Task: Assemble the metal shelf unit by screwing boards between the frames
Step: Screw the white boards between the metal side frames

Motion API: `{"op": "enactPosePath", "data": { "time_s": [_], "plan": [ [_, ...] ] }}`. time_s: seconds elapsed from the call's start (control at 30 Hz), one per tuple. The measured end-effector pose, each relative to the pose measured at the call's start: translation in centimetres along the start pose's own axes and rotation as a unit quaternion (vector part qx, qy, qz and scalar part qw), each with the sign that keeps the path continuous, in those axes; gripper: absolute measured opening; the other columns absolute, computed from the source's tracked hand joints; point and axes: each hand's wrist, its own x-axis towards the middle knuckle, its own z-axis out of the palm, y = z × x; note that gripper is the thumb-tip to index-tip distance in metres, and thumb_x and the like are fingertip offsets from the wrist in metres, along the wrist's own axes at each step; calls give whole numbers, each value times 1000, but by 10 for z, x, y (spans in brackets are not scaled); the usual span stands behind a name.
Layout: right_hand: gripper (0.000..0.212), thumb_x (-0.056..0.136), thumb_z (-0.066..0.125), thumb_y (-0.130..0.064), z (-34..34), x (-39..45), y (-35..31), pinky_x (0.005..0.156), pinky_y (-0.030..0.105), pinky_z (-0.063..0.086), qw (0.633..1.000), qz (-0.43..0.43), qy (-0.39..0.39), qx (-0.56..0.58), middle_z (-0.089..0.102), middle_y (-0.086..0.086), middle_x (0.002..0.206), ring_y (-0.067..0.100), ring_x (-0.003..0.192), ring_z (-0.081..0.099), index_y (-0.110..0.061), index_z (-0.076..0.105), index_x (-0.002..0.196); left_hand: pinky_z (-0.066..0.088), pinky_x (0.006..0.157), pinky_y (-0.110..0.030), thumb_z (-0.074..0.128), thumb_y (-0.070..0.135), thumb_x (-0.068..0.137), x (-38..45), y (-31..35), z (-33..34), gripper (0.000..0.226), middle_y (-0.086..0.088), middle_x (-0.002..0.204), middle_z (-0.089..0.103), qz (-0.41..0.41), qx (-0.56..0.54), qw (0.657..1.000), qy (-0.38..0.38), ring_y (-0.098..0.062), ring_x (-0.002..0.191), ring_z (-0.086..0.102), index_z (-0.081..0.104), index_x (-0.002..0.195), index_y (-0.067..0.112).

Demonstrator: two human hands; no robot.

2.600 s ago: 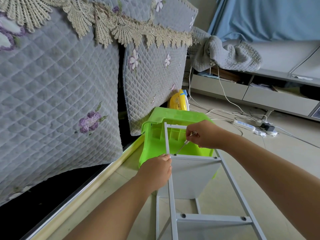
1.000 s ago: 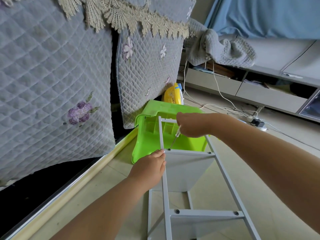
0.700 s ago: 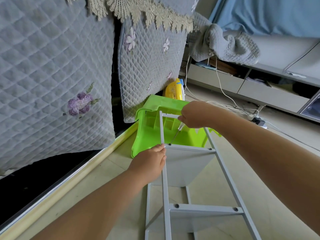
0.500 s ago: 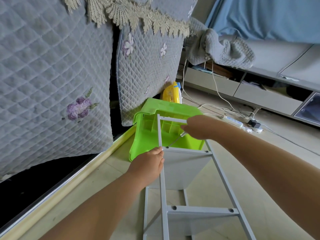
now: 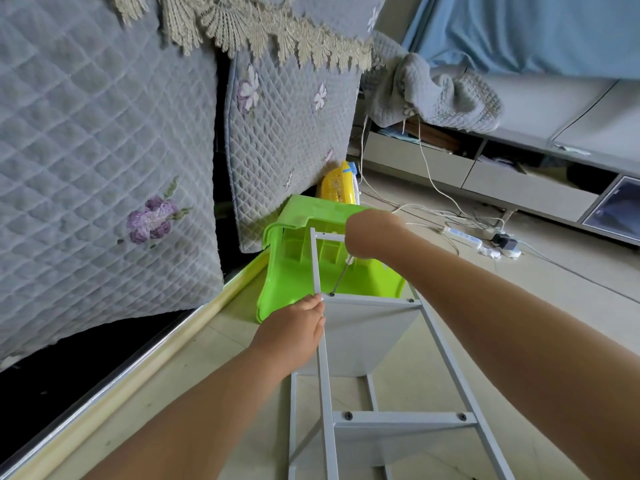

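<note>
The right hand has its fingers curled round the handle of a screwdriver, a closed grip seen from the back of the hand, so the fingers themselves are hidden. The thin shaft slants down and to the left, and its tip sits on a dark screw at the left end of the upper crossbar. The right forearm reaches in from the lower right, wrist bent downward over the tool.

The left hand holds the left upright of the metal frame just below that corner, fingers wrapped round the bar and fingertips touching the joint. Its forearm comes up from the lower left.

The shelf unit lies on the floor, stretching away from the person, its far end against a green plastic bin. Two white boards show between the frames, one under each crossbar. Four screw heads are visible: two on the upper crossbar and two on the lower one. Behind the bin stands a yellow object beside a quilted grey cover.
</note>
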Motion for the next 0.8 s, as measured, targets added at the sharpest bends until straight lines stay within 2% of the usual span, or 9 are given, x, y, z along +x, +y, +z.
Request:
{"op": "enactPosePath", "data": {
  "time_s": [0.07,0.13,0.2,0.27,0.3,0.43,0.57,0.7,0.8],
  "plan": [
    [22,91,40,-7,3,-4,9,77,34,44,999,33,-16,36,52,6,97,29,103,55,-5,59,103,19,102,-11,23,25,102,-1,2,-1,45,9,155,17,1,9,1000,-7,-1,139,22,27,146,17],
    [30,97,34,-12,8,-10,19,89,35,44,994,39,-39,95,56,11,119,30,115,52,-3,56,117,19,102,-11,23,24,102,0,3,-4,45,8,155,17,-1,15,1000,-19,-1,139,22,27,146,16],
    [37,102,26,-18,8,-21,31,94,35,41,990,40,-38,133,51,16,128,31,120,48,0,56,114,19,105,-15,24,22,102,2,7,-7,44,5,155,20,-5,32,999,-35,-5,140,21,29,145,13],
    [41,102,27,-24,9,-29,50,90,32,40,987,51,-10,150,53,20,125,32,116,49,-1,55,83,22,109,-24,27,22,101,4,11,-9,44,0,152,26,-13,47,998,-39,-12,139,24,32,143,10],
    [41,101,29,-26,10,-33,61,87,32,40,986,63,11,152,54,21,121,33,114,50,-1,51,76,24,110,-27,28,21,101,5,12,-9,43,-2,151,29,-22,55,997,-40,-15,138,26,34,141,9],
    [29,97,39,-22,24,-53,107,80,32,40,982,75,78,155,61,20,110,33,105,54,-5,58,84,23,113,-28,31,11,97,15,13,-2,42,-5,148,33,-32,130,989,-65,-19,140,22,38,138,6],
    [27,95,45,-19,43,-69,138,82,28,35,981,42,90,167,63,15,111,28,106,54,-7,62,113,25,105,-21,31,20,96,31,44,-4,43,-13,133,50,10,182,981,67,-24,132,29,51,126,-3],
    [27,91,49,-10,57,-75,146,80,22,32,971,13,109,211,60,16,109,29,103,54,-7,61,115,14,115,-35,24,31,101,47,66,17,54,-13,154,14,-48,168,980,-98,-25,143,9,13,146,3],
    [28,92,46,-7,65,-74,146,81,24,33,972,-14,103,212,58,16,109,29,103,53,-6,61,115,9,116,-39,24,35,101,51,71,26,60,-16,155,5,-72,194,973,-97,-29,144,5,6,147,3]
  ]
}}
